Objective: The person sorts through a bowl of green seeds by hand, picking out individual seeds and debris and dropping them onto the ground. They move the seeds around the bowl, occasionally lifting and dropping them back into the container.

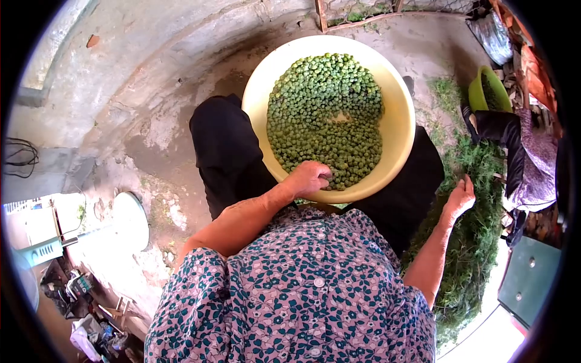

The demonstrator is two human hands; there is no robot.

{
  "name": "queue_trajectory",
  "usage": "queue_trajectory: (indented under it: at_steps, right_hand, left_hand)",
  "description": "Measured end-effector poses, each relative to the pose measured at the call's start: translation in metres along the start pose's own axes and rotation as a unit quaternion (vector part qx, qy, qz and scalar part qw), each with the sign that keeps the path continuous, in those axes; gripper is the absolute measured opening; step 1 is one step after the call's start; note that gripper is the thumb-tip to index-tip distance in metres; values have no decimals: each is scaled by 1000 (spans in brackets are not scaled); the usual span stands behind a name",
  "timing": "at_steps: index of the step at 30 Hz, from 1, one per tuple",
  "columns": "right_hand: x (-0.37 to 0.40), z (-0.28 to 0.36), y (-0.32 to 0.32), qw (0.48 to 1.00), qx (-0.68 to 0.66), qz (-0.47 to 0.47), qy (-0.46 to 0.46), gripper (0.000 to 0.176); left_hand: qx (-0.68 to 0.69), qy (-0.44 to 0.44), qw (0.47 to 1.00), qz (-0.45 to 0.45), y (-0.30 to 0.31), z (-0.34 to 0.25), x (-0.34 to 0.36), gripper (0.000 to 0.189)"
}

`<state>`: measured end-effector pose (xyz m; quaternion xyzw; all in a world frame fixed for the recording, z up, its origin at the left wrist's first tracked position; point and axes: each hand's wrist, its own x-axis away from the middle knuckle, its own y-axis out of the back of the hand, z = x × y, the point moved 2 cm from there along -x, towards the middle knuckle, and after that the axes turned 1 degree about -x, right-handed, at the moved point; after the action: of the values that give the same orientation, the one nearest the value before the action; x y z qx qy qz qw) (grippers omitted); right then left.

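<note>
Green round pods (324, 136) sit in a wide yellow basin (404, 139), thick layer, small bare patch near the middle. Basin is between the wearer's legs in dark trousers (225, 139) (can't see what supports it). Left hand (308, 178) at the basin's near edge, over the pods; grip curled, can't tell if anything is inside. Right hand (461, 196) out to the side by a long heap of leafy green plants (469, 260); grip loosely bent, contents unclear. Wearer's floral shirt (321, 284) fills the lower middle. Beyond the heap, another person (534, 160) in patterned clothing, near a lime-green tub (478, 92). Left side: round pale base (131, 222) on the floor.
</note>
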<state>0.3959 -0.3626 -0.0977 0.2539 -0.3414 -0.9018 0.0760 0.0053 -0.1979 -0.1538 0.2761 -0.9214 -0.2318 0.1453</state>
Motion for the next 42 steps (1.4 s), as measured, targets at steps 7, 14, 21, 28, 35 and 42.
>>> queue_trajectory:
  at_steps: [7,14,21,28,35,42]
  right_hand:
    - [-42,4,-3,978,167,110,55,33]
    - [-83,104,-7,961,58,233,138,40]
    - [-16,259,-62,881,-127,351,290,25]
    - [35,266,-93,854,-159,392,303,21]
    - [29,278,-94,846,-224,396,277,21]
    - [34,277,-106,854,-205,403,255,22]
  left_hand:
    - [51,148,988,1,23,12,-1,21]
    - [-89,162,980,-72,68,41,-34,21]
    - [-149,235,952,-129,76,69,-67,19]
    - [-270,238,922,-140,62,88,-76,24]
    - [-354,148,902,-198,49,93,-64,25]
    - [-336,172,914,-146,62,89,-63,30]
